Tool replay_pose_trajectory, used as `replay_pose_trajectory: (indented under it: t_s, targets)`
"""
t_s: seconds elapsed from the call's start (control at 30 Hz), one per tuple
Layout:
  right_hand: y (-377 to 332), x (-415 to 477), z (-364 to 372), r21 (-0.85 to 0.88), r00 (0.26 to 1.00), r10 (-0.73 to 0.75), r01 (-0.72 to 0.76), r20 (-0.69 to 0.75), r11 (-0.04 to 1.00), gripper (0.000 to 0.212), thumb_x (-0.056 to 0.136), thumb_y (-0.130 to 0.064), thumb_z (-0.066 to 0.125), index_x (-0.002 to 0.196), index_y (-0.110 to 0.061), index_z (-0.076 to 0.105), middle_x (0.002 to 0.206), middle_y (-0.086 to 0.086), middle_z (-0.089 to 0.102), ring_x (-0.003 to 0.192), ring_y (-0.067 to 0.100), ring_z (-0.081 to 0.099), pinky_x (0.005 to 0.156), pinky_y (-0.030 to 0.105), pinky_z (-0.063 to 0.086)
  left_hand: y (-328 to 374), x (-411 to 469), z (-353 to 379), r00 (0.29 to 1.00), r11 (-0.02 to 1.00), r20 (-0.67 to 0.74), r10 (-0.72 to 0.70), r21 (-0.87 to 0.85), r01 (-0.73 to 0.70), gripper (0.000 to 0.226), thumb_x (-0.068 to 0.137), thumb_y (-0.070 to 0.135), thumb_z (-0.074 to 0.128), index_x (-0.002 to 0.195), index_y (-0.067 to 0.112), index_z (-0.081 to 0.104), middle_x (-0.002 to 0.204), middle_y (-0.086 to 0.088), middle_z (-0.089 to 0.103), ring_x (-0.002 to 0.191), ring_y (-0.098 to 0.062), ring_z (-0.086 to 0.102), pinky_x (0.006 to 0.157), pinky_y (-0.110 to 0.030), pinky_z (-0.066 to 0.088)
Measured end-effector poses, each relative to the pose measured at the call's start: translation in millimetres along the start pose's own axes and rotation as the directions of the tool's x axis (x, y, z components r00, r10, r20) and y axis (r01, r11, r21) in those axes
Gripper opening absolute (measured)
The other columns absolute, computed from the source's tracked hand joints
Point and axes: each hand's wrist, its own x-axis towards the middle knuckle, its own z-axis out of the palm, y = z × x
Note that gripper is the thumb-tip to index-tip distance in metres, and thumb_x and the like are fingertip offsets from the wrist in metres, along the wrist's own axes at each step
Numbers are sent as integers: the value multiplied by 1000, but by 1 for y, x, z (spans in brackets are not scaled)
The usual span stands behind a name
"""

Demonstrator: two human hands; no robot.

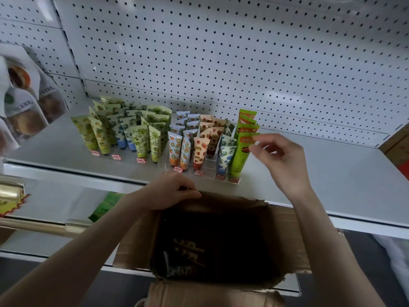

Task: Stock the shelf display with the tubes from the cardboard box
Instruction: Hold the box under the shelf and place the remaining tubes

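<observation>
Left hand (174, 191), fingers clamped on the cardboard box (234, 202) rim; right hand (281, 158), fingers apart, beside the front green tube (240, 157).

I am viewing glossy plastic tubes (240, 156), a clear plastic rack (209, 166), a smooth matt metal shelf (332, 173); the cardboard box (285, 240) is looking rough, matt.

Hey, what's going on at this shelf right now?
A person is stocking a shelf display. The left hand grips the far rim of the open cardboard box. The right hand is at the front bright green tube at the right end, fingertips by its top; whether they pinch it is unclear. The box's inside is too dark to read.
</observation>
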Motion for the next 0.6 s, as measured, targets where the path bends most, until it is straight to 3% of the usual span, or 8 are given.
replay_pose_trajectory:
  t_s: [0.1,0.23,0.37,0.6]
  targets:
    - [-8,-36,9,56,972,45,-59,229,997,15,77,-7,72,80,-22,71,72,-14,70,65,-3,57,66,9,44,-1,1,2,1000,1000,-10,10,-3,-10,19,88,35,59,84,22,71,71,13,63,67,0,55,62,-9,36]
    - [-2,-72,26,-71,818,158,-143,554,987,6,80,-16,73,84,-13,74,78,-6,71,69,1,62,68,14,47,0,1,5,1000,1000,8,28,-15,-27,17,89,34,58,81,24,69,70,13,61,64,0,54,62,-15,37]
    - [21,-87,47,-311,717,206,16,666,950,10,82,-22,70,91,-20,73,89,-13,69,83,-1,62,77,11,45,1,-1,9,999,999,-8,36,-4,-36,18,89,36,58,79,26,69,69,12,62,64,0,54,63,-16,38]
    - [61,-98,96,-560,533,364,266,764,785,31,91,-22,52,120,-14,60,120,10,62,111,28,56,96,38,45,1,-7,13,999,999,-23,24,-28,-25,19,87,38,61,87,24,73,77,9,68,71,-5,59,70,-28,47]
